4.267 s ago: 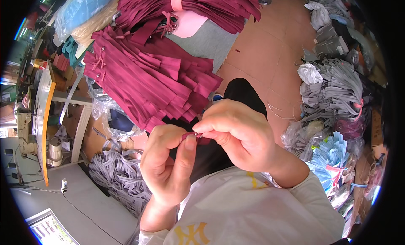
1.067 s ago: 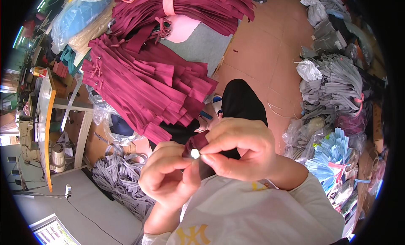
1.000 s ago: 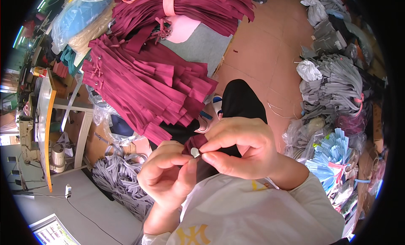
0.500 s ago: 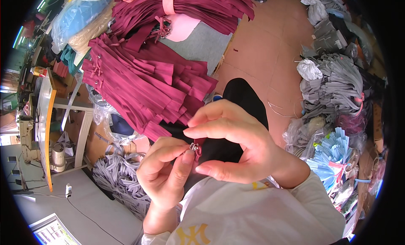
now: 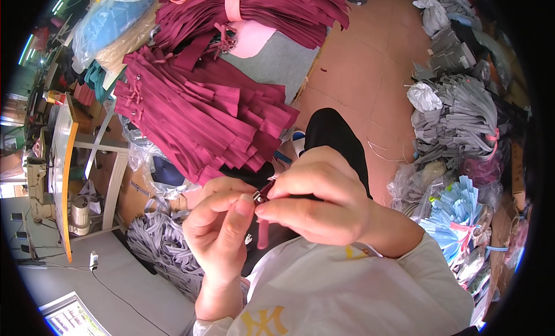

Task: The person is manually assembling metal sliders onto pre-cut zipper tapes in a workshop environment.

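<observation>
Close to my body, my left hand (image 5: 219, 226) pinches a small metal buckle (image 5: 258, 196) between thumb and forefinger. My right hand (image 5: 324, 200) meets it from the other side, its thumb and fingers closed on a short maroon fabric strap (image 5: 266, 189) at the buckle. A pinkish-red end of strap (image 5: 262, 234) hangs below the fingers. Just beyond my hands lies a fanned pile of maroon fabric strips (image 5: 196, 116), with small metal pieces and loops along its left end. My fingers hide part of the buckle.
Another maroon bundle (image 5: 289, 12), tied with a pink band (image 5: 232, 3), rests on a grey board (image 5: 277, 64). Grey strips (image 5: 162, 249) lie at lower left. Along the right are grey bundles (image 5: 462, 116) and light-blue strips (image 5: 454, 209). An orange-edged table (image 5: 70, 162) stands left.
My right hand's thumb and fingers, apart before, have closed on the strap at the buckle. A strap end now hangs beneath my hands.
</observation>
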Demonstrator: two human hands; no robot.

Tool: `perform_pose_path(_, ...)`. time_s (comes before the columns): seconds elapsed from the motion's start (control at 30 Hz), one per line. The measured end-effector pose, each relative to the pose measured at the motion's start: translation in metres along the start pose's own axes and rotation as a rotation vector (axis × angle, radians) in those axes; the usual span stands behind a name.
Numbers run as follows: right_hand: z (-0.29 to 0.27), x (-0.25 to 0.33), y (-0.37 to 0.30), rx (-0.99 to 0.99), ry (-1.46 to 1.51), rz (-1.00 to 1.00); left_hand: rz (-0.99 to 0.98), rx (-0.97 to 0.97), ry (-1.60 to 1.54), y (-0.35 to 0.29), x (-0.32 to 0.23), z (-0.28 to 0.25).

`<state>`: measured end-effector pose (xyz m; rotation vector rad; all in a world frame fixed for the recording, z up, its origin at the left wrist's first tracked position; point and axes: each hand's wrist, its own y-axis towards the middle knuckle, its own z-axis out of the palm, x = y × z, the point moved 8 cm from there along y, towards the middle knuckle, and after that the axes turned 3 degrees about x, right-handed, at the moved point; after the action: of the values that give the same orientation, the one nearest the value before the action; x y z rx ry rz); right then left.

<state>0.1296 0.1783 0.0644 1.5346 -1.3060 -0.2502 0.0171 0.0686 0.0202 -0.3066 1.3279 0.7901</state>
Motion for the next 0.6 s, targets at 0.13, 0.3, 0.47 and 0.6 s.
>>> perform_pose_path(0.13, 0.010, -0.011, -0.003, 0.008, 0.114, 0.083, -0.047, -0.075, -0.015, 0.000, 0.005, 0.002)
perform_pose_path(0.3, 0.020, -0.023, -0.004, 0.078, 0.213, 0.141, -0.043, -0.269, 0.027, -0.005, 0.018, -0.006)
perform_pose_path(0.47, 0.021, -0.017, -0.001, 0.073, 0.220, 0.108, -0.083, -0.304, -0.022, 0.002, 0.015, -0.006)
perform_pose_path(0.6, 0.022, -0.022, 0.000, 0.137, 0.230, 0.126, -0.124, -0.364, 0.077, 0.007, 0.020, -0.014)
